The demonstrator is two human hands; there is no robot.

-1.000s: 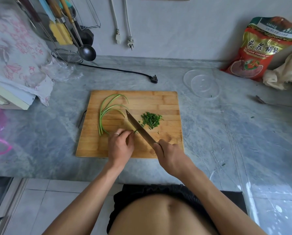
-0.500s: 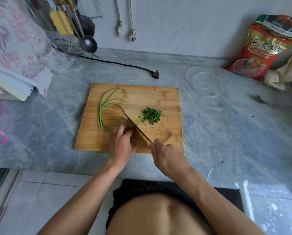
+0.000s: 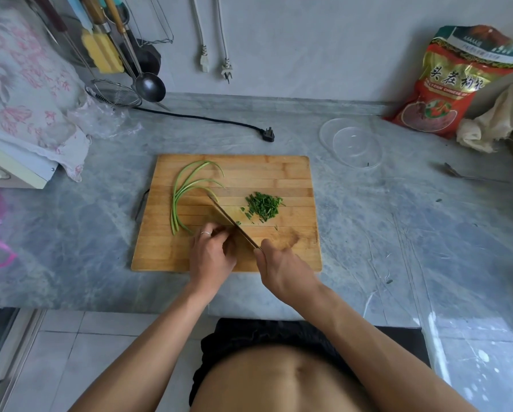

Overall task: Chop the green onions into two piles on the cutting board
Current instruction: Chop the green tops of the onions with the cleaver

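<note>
Counter: you stand at a grey marble counter point(image 3: 368, 233) against a pale wall; a bamboo board point(image 3: 279, 173) lies square in front of you, with a clear bowl point(image 3: 352, 142) and a red bag point(image 3: 457, 84) off to the far right.
Left hand: your left hand point(image 3: 212, 254) sits on the board's near half, fingers curled down over the cut ends of the onions; the ends themselves are hidden under it, so the hold is a judgement.
Right hand: your right hand point(image 3: 282, 269) is clenched around the knife handle.
Knife: the knife point(image 3: 231, 220) runs diagonally, tip toward the far left, handle toward you, blade close against your left knuckles.
Change: over the last second the blade has stepped leftward along the stalks and your left hand has backed off with it; the camera has also tipped a little.
Meaning: I judge you are mid-chop on the first pile, and the second pile has not begun.
Onions: the uncut onions point(image 3: 179, 197) lie on the board's left half, long axis running near to far, cut ends toward you, thin tips curling away to the right at the far end.
Pile: the pile point(image 3: 264, 205) sits right of the blade, near the board's middle, with a few stray bits beside it.
</note>
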